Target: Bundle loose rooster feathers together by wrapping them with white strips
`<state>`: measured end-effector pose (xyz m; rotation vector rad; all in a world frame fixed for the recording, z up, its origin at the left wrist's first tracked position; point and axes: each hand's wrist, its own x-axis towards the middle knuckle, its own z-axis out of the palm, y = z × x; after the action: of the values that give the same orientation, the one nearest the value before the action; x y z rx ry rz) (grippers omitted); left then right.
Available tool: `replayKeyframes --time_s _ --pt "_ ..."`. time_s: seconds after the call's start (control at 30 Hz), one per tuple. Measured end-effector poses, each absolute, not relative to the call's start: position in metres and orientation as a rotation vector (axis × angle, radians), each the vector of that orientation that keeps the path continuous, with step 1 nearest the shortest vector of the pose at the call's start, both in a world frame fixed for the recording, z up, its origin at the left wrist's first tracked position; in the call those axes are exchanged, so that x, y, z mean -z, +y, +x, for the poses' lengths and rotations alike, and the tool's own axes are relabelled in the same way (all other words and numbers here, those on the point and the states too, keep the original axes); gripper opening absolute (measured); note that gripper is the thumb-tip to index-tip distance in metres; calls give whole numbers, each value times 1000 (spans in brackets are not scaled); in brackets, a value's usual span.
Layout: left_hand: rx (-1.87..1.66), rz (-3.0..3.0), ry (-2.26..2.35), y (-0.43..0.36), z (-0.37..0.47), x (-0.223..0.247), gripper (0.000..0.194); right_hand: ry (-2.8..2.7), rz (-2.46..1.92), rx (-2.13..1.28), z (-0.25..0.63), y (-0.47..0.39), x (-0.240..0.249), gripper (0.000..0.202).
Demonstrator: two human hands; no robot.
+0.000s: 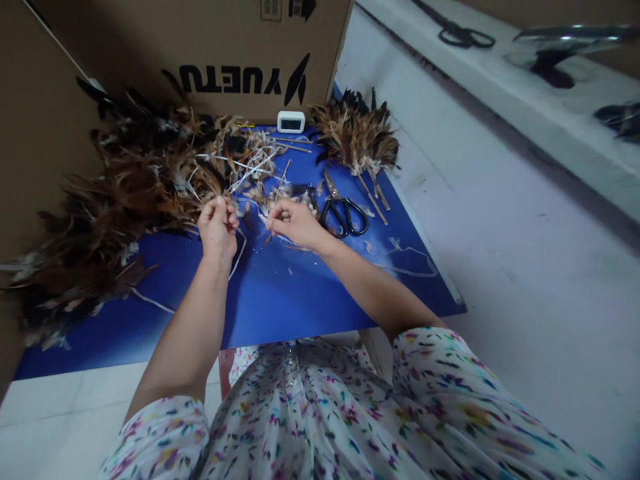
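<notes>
My left hand (219, 227) is closed in a pinch at the front edge of the feather pile (155, 177). Brown feathers stand out at its fingertips, though the fingers hide part of the hold. My right hand (296, 224) pinches a thin white string (254, 203) that runs across from the left hand. A small brown tip (269, 239) shows below the right fingers. Another length of white string (241, 255) hangs in a loop beside the left wrist. Scissors with black handles (345, 212) lie just right of my right hand, blades pointing away.
A bunch of brown feathers (356, 133) with sticks (374, 199) lies at the back right. A white digital clock (291, 121) stands before a cardboard box (225, 40). Loose string (410, 270) lies on the blue tabletop (300, 300). More scissors (465, 37) rest on the ledge.
</notes>
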<state>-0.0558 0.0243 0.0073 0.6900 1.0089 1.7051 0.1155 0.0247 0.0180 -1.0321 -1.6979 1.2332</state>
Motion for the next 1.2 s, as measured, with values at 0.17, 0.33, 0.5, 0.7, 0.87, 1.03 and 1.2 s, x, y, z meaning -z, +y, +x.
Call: replayKeyframes --time_s 0.17,0.33,0.5,0.7,0.87,1.03,1.2 --pt "-1563 751 991 15 -39 -8 21 -1441 -976 -1442 138 14 -31 10" --pt "-1424 800 982 7 -26 -4 24 -1294 -919 -1603 153 8 -31 16" --pt "-1314 825 937 -1 -17 -1 30 -1246 -917 -1528 158 7 -27 26" --pt "-1231 877 883 -10 -6 0 38 -1129 -952 -1420 159 6 -17 24" --pt "-1228 989 872 -13 -3 3 33 -1043 -948 -1421 161 6 -10 27" --pt "-1211 1159 901 -13 -5 10 26 -1055 -896 -1453 159 1 -11 32" --pt "-1179 1252 948 -13 -6 11 28 -1118 -863 -1465 158 -4 -14 34"
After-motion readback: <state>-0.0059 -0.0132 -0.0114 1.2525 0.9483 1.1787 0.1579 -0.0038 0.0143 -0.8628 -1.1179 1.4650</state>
